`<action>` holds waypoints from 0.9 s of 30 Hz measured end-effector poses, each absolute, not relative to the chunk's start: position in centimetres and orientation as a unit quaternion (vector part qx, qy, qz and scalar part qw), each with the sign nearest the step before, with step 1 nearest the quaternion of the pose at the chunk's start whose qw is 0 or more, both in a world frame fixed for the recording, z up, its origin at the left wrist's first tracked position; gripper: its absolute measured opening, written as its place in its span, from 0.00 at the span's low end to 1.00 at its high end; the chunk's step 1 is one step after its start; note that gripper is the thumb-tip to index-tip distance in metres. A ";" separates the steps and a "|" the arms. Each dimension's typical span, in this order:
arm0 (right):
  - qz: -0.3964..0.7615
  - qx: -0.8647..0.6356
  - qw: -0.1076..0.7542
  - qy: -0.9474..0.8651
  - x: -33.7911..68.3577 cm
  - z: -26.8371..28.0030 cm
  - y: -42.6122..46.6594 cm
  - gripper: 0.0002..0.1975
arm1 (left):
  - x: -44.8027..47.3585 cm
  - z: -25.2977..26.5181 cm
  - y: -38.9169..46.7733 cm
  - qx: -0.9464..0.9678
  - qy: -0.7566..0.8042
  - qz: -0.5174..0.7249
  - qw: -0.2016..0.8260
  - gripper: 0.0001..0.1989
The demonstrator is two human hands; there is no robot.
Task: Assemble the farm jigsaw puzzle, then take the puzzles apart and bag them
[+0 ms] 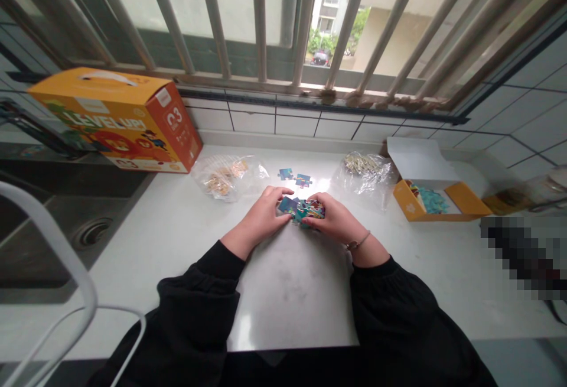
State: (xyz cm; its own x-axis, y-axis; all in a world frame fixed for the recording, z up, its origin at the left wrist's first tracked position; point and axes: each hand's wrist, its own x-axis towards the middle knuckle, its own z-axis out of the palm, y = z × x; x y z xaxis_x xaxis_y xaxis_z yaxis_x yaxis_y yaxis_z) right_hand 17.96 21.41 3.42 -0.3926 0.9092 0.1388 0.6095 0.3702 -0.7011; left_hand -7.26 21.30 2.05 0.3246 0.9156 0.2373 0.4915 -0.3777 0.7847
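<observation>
A bunch of colourful jigsaw puzzle pieces (302,212) sits between my two hands, low over the white counter. My left hand (264,214) closes on its left side, thumb in front and fingers behind, at a dark blue piece. On the right, my right hand (333,217) grips the other side of the bunch, with thumb and fingers around the teal and multicoloured pieces. Just beyond lie two loose blue-purple puzzle pieces (303,181), close together on the counter. How many pieces are in the bunch cannot be made out.
Clear plastic bags of pieces (225,180) lie left and right on the counter (292,298). An orange carton (119,121) stands back left by the sink (39,245). At right is an open yellow box (465,201) with pieces inside. A white cable (71,257) crosses the lower left.
</observation>
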 end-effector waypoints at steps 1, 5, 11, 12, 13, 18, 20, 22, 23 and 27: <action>0.280 -0.483 0.282 -0.780 17.9 3.4 21.5 0.18 | -7.2 2.1 21.2 0.745 0.457 0.366 0.319 0.27; 0.275 -0.489 0.347 -0.751 17.8 3.3 21.6 0.18 | -6.9 1.8 21.5 0.699 0.420 0.435 0.383 0.17; 0.455 -0.471 0.405 -0.639 17.8 3.8 21.2 0.23 | -6.7 2.0 21.8 0.566 0.373 0.524 0.515 0.13; 0.481 -0.461 0.418 -0.618 17.8 3.9 21.2 0.25 | -6.7 2.2 21.8 0.545 0.372 0.540 0.522 0.15; 0.503 -0.451 0.430 -0.599 17.9 3.9 21.2 0.26 | -6.8 2.3 21.8 0.526 0.372 0.558 0.523 0.16; 0.591 -0.411 0.480 -0.501 18.0 3.9 21.3 0.32 | -7.3 2.1 22.6 0.457 0.377 0.626 0.508 0.22; 0.621 -0.388 0.480 -0.483 18.1 4.0 21.2 0.33 | -7.5 1.7 23.0 0.443 0.404 0.628 0.496 0.22; 0.631 -0.380 0.464 -0.493 18.0 4.1 21.1 0.32 | -7.6 1.3 23.1 0.446 0.447 0.604 0.486 0.21; 0.624 -0.387 0.451 -0.507 18.0 4.0 21.1 0.31 | -7.6 1.2 23.1 0.454 0.464 0.582 0.489 0.20; 0.535 -0.445 0.394 -0.601 17.7 3.1 21.4 0.27 | -7.1 1.1 22.3 0.480 0.439 0.508 0.564 0.18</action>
State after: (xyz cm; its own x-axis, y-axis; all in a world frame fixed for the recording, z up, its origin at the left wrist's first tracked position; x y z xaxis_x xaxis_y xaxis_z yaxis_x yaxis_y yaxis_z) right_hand 17.68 21.39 3.15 -0.2942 0.9557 -0.0034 0.1134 0.0313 -0.9931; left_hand -7.07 22.34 1.08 0.0975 0.9952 -0.0074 -0.1526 0.0223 0.9880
